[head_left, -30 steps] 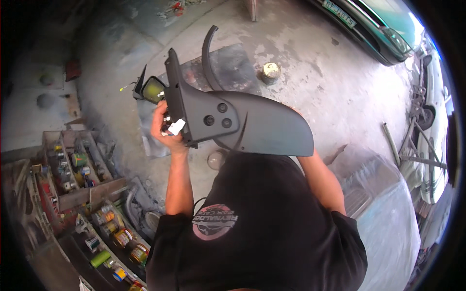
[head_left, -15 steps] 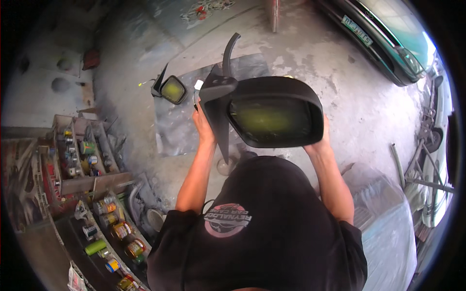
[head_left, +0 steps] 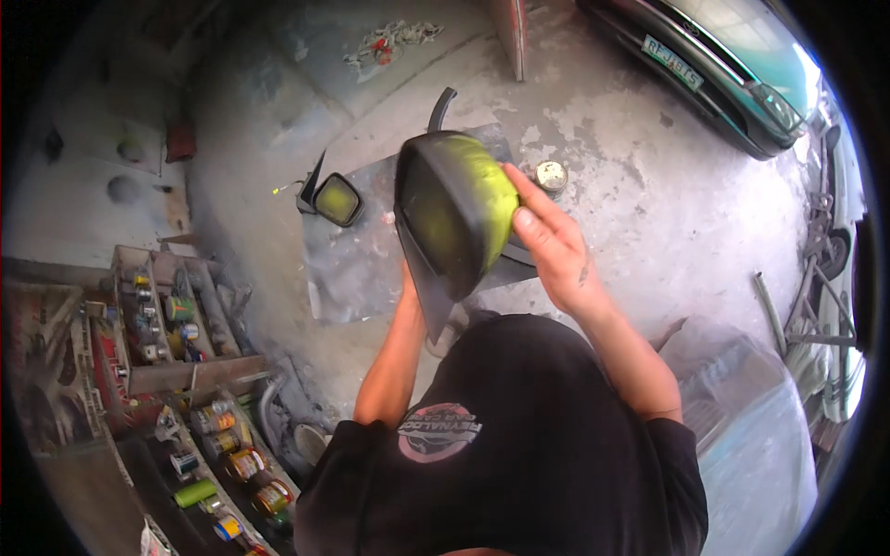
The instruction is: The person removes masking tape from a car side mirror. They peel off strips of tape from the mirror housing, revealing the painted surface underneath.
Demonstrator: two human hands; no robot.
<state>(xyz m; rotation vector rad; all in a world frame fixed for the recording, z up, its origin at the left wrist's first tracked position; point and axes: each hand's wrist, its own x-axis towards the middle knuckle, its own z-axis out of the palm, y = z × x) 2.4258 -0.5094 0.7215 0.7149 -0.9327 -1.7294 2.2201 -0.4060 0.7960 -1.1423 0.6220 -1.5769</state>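
Note:
In front of my chest I hold a car side mirror point(head_left: 450, 218) with a black frame and a yellow-green painted back shell. My right hand point(head_left: 554, 243) is closed on the green shell, thumb and fingers pressing its outer side. My left hand point(head_left: 409, 289) is mostly hidden behind the mirror's dark triangular base; only its edge and wrist show there. On a grey sheet point(head_left: 348, 278) on the floor lies a second side mirror point(head_left: 337, 200), its glass tinted greenish. A curved black strip point(head_left: 443, 107) lies at the sheet's far edge.
A small round can point(head_left: 551, 176) stands right of the sheet. Shelves point(head_left: 199, 372) with paint cans and bottles run along the left. A green car point(head_left: 705, 69) is parked at far right; plastic-covered bulk point(head_left: 742, 426) sits near right. Crumpled rags point(head_left: 394, 46) lie far off.
The mirror has turned so its green back shell faces right and its glass faces left. My right hand has come into view on the shell. The view has shifted slightly.

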